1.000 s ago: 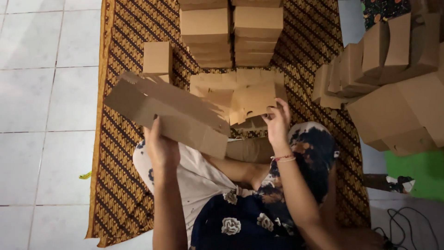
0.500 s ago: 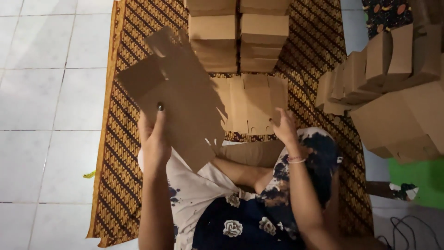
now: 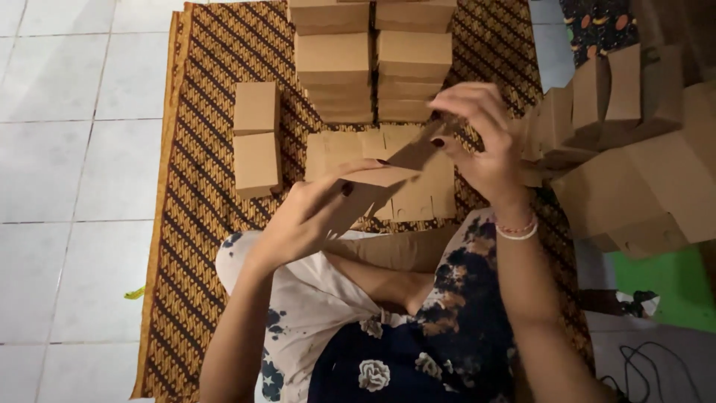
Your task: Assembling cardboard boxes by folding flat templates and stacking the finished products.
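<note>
Gripping a flat brown cardboard sheet (image 3: 388, 183), both hands.

The flat box blank (image 3: 388, 183) was matt brown cardboard, like the folded boxes (image 3: 256, 138). The patterned mat (image 3: 205, 89) looked like woven cloth; the floor tiles (image 3: 67, 149) were smooth, faintly glossy ceramic.
</note>
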